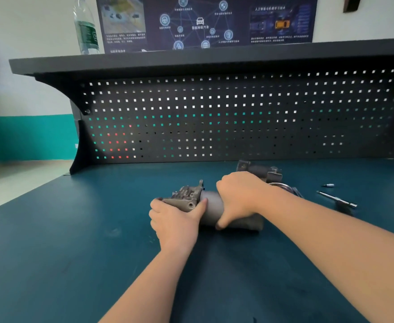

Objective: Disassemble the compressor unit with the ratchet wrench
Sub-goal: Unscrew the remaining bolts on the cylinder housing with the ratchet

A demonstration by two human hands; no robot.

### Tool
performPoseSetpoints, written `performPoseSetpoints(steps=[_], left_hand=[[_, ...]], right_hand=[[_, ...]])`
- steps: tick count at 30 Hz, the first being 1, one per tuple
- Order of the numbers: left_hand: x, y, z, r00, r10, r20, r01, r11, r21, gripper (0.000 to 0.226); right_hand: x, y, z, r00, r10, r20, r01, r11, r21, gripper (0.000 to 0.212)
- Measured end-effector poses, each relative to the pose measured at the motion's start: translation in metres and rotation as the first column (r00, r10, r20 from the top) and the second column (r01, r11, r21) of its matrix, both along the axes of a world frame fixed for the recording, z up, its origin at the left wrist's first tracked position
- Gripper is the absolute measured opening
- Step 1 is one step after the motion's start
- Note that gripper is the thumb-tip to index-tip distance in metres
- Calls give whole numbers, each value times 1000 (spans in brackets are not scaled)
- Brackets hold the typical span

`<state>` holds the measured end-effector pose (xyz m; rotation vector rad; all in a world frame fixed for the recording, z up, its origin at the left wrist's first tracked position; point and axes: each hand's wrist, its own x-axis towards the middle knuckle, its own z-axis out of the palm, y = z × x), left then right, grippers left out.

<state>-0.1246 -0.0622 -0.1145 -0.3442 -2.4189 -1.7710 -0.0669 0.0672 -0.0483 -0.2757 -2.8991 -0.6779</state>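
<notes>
Both hands grip the compressor unit [205, 203]: left hand [175, 220] clasps the cast head, right hand [240, 197] wraps the cylinder. If the 2 halves part suddenly, it may, I think, roll toward the ratchet wrench [337, 200].

Both hands grip the compressor unit [211, 206] lying mid-bench — left hand [175, 220] on its cast end, right hand [240, 197] round its cylinder — the ratchet wrench [337, 199] lying toward the workbench's [74, 241] right edge.

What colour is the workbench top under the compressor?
Dark teal-blue workbench top, clearest in the head view.
</notes>
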Motion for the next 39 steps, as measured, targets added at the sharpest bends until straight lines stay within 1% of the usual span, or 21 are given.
performPoseSetpoints(steps=[3,6,8,11,13,15,18,21,23,24,26,27,29,30,31,32,33,35,36,37,39], left_hand=[[1,-7,10,998,-59,-35,58,998,-36,76],[6,-11,27,988,-104,-110,91,988,-123,71],[11,-13,37,983,-96,-158,66,981,-182,77],[20,-16,47,959,-60,-277,-6,973,-230,98],[24,-16,50,924,-35,-381,-54,974,-218,98],[26,-17,51,891,-16,-453,-72,982,-175,97],[26,-15,48,884,-17,-468,-39,993,-110,97],[30,-12,45,870,-82,-486,61,996,-60,91],[34,-10,43,887,-112,-448,150,988,49,90],[37,-9,42,914,-113,-391,180,974,138,90],[44,-7,42,971,-103,-217,170,932,319,93],[48,-4,41,987,-103,-123,143,915,377,95],[56,4,36,986,-152,64,113,908,404,101],[60,9,34,966,-215,145,141,904,403,100],[63,12,30,933,-306,189,205,884,421,96],[64,14,27,897,-398,191,283,851,443,86],[62,15,25,874,-457,166,346,824,448,74],[53,11,28,861,-500,99,421,807,415,49],[48,10,31,852,-518,78,450,800,396,41],[44,9,34,839,-539,72,476,792,381,39],[39,7,37,812,-573,111,500,781,374,48]], right_hand=[[17,-9,1,998,-34,-56,32,999,-34,60],[32,-12,8,995,-85,-42,77,983,-166,66],[40,-13,13,995,-98,-8,93,962,-255,69],[48,-15,16,993,-115,36,120,920,-374,74],[52,-14,12,989,-145,38,146,874,-464,77],[56,-16,5,984,-178,17,160,830,-535,78],[57,-20,-1,974,-222,-34,164,807,-568,74],[56,-20,3,966,-259,-9,199,763,-615,70],[58,-18,8,960,-278,34,230,714,-661,70],[60,-17,10,957,-285,47,239,692,-682,70],[62,-14,12,954,-294,66,250,650,-718,72],[62,-12,13,952,-296,73,252,630,-735,73],[64,-10,15,947,-311,84,263,596,-758,75],[65,-8,16,943,-322,87,269,581,-768,74],[66,-7,16,940,-331,88,271,560,-783,73],[67,-5,16,937,-340,84,265,531,-805,71],[68,-5,14,932,-355,74,253,491,-834,69],[68,-10,8,916,-400,41,212,393,-895,67],[67,-14,3,905,-424,23,188,350,-918,67],[66,-19,0,894,-447,8,167,317,-934,67],[62,-29,-4,879,-476,-12,144,290,-946,62]])
